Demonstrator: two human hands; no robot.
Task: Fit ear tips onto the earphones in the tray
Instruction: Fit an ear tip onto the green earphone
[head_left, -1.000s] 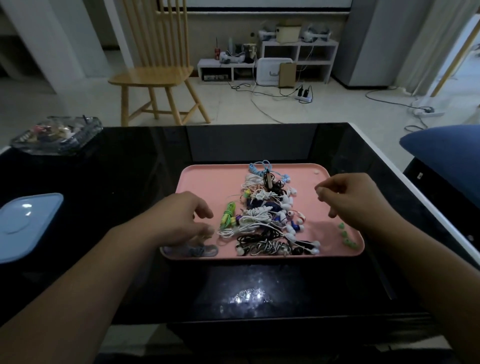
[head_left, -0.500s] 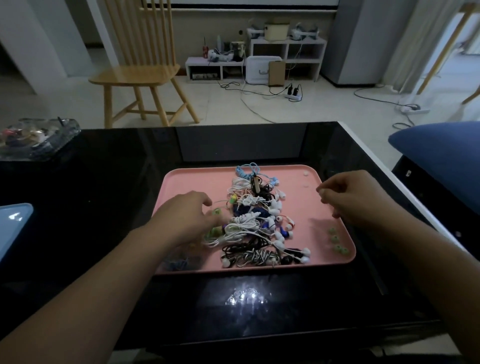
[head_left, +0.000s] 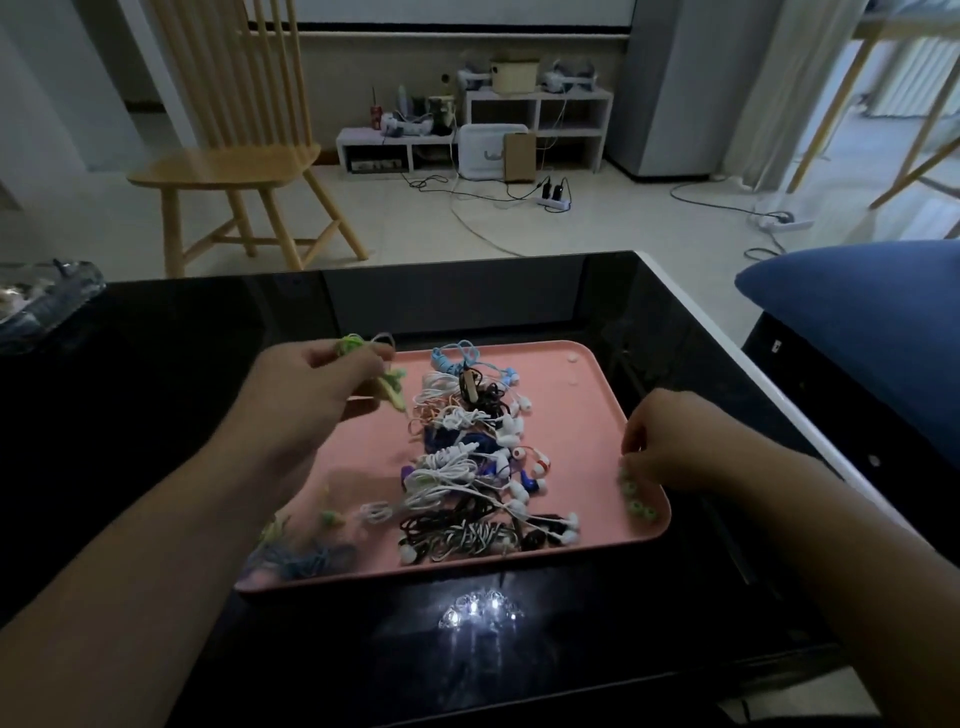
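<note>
1. Nearest, both forearms enter from the bottom corners and are cut off by the frame edge; a white light glare sits on the black table at 6 o'clock of the tray.
2. The pink tray lies on the table; its near-left corner is hidden under the left forearm, where a blurred bluish cable bundle can barely be made out.
3. The pile of earphones runs down the tray's middle: white, black, blue and striped cords tangled together, too knotted to count.
4. The right hand rests at the tray's 3 o'clock edge, fingers curled down at the green ear tips; about four show, and I cannot tell whether any is pinched.
5. The left hand hovers over the tray's 10 o'clock corner, fingers closed around a green earphone, whose cord loops above the knuckles and hangs below, blurred.
6. Two small white ear tips lie at the tray's 1 o'clock corner.
7. Farther off stand one wooden chair at 11 o'clock, a white shelf at 12, and a blue cushion at 2, cut off on the right.
</note>
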